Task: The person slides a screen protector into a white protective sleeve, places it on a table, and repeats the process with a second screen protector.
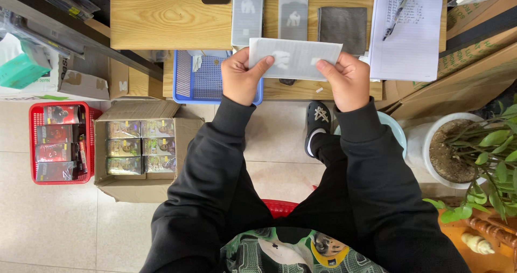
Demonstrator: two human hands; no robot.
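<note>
Pale wooden surface (161,19) fills the top of the view, and just above its near edge a flat white rectangular packet (294,59) is held level between both hands. The left hand (242,79) has its grip clamped on the packet's left end, the right hand (347,79) on its right end. Behind lie two grey packets (247,14) and a dark grey cloth (342,29); a blue mesh tray (202,79) sits to the left.
</note>
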